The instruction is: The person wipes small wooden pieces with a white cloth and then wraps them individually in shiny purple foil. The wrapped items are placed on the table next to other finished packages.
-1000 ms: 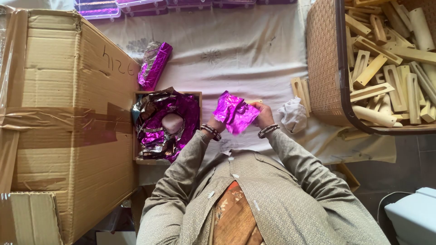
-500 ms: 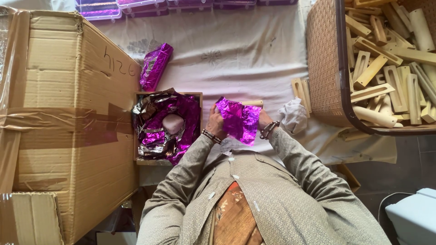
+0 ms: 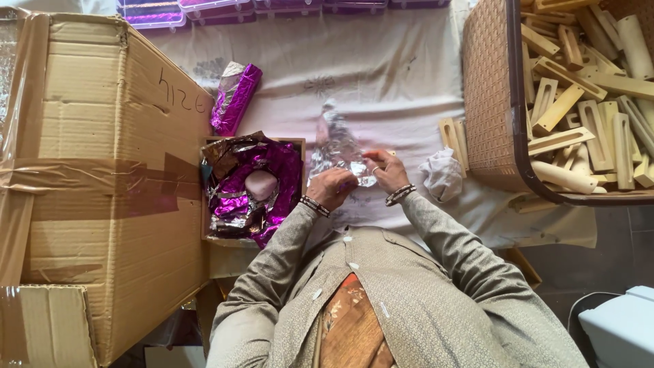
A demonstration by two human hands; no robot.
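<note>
Foil (image 3: 337,146), a crinkled silver sheet, lies spread on the white cloth (image 3: 381,68) at mid-frame, running up and away from the person's hands. The left hand (image 3: 334,187) rests on its near edge with fingers curled and pressed down on the sheet. The right hand (image 3: 385,169) sits just beside it at the sheet's near right corner, fingertips pinching the foil's edge; a ring shows on one finger, and beaded bracelets circle both wrists.

Left of the hands, a small open box (image 3: 252,187) holds crumpled purple and silver foil with a pale pink lump in the middle. Right of the hands, a white rag (image 3: 443,174) lies bunched on the cloth, with two pale wooden pieces (image 3: 453,136) just beyond it.

Along the left side of the frame stands a big brown carton (image 3: 88,184), taped with brown tape, dark handwritten marks on its top near the right edge. Just past the small box, a purple foil roll (image 3: 235,99) lies tilted on the cloth beside the carton.

At the upper right, a woven brown basket (image 3: 487,102) is heaped with pale wooden slotted blocks. Along the top edge, a row of clear cases (image 3: 204,8) with purple contents runs from upper left toward centre.
</note>
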